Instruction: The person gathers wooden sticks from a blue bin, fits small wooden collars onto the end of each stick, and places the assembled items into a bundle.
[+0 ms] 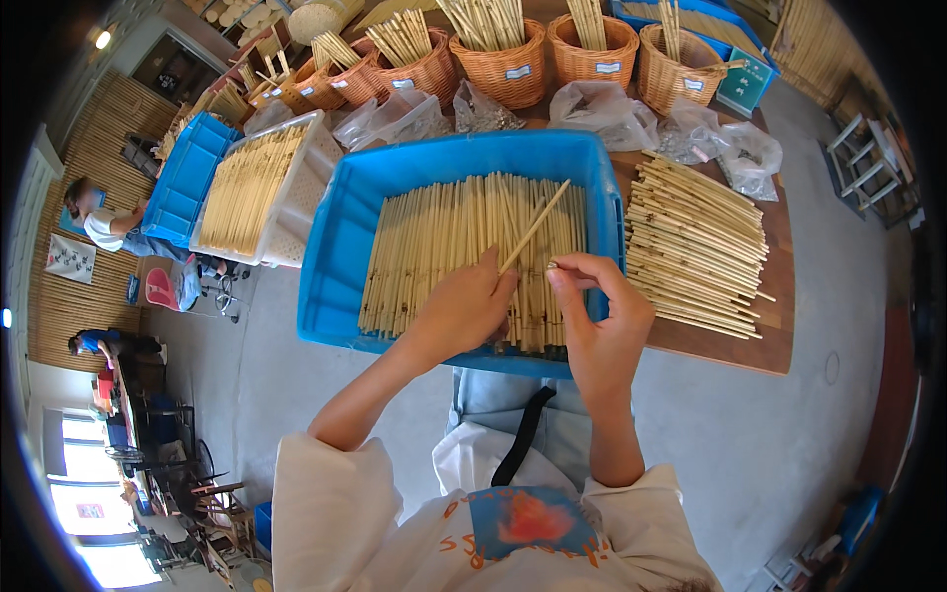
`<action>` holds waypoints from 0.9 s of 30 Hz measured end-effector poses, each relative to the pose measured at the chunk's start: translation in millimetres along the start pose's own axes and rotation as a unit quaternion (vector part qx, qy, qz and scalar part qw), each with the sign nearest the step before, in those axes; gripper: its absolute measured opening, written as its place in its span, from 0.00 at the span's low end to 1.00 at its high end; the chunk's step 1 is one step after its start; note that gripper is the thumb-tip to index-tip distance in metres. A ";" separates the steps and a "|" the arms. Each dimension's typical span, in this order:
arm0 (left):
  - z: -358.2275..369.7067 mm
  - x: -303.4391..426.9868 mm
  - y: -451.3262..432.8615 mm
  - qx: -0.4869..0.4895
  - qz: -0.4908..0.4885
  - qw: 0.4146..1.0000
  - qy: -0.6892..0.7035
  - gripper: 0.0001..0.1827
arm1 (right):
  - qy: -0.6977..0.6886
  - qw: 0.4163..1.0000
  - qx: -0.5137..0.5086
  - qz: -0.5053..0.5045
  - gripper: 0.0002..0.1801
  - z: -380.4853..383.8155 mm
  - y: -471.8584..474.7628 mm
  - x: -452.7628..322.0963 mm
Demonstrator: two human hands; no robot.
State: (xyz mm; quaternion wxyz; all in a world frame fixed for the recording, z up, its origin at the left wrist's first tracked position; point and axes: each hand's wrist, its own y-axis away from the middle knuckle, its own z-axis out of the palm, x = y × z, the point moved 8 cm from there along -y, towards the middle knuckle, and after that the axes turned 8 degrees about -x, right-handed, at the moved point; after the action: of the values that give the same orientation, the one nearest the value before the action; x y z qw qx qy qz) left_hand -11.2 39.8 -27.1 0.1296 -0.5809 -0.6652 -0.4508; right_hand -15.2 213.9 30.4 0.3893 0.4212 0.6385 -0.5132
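My left hand (pixel 466 307) holds one thin bamboo stick (pixel 538 222) between thumb and forefinger, slanting up to the right over a blue plastic bin (pixel 314 288). Rows of similar bamboo sticks (pixel 436 244) lie side by side in the bin, below the hand. My right hand (pixel 603 311) is just right of the held stick, above the bin's right part. Its thumb and forefinger pinch a tiny shiny metal piece (pixel 552 266). On the wooden table (pixel 777 325) to the right lies a stack of bamboo sticks (pixel 695 244).
Wicker baskets (pixel 499 70) of sticks and clear plastic bags (pixel 599 111) of small pieces line the far side. A white crate (pixel 296 185) of sticks and a blue crate (pixel 185 174) stand left. One person (pixel 111 226) is beyond them; another (pixel 103 342) is farther off.
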 end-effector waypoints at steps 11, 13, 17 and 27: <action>-59.5 18.9 4.6 0.127 0.174 0.958 -0.190 0.29 | 0.009 1.000 -0.003 -0.010 0.06 1.0 -1.5 -2.3; -102.9 14.5 9.6 0.179 0.142 0.936 -0.267 0.28 | 0.016 1.000 -0.002 -0.012 0.06 1.7 -2.2 -1.9; -128.9 -75.1 -10.6 0.106 -0.045 0.943 -0.313 0.29 | 0.006 1.000 -0.027 -0.001 0.06 7.8 -3.1 -2.5; -93.9 -146.0 -40.0 0.013 -0.144 0.971 -0.192 0.29 | 0.025 0.999 -0.026 0.007 0.06 7.7 -2.7 1.3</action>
State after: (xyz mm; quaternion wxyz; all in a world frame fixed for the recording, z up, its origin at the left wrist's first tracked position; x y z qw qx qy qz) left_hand -37.2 -123.1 -94.1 -0.0594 -0.5526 -0.7602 -0.3364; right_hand -17.7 206.2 28.8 0.3874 0.4281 0.6583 -0.4830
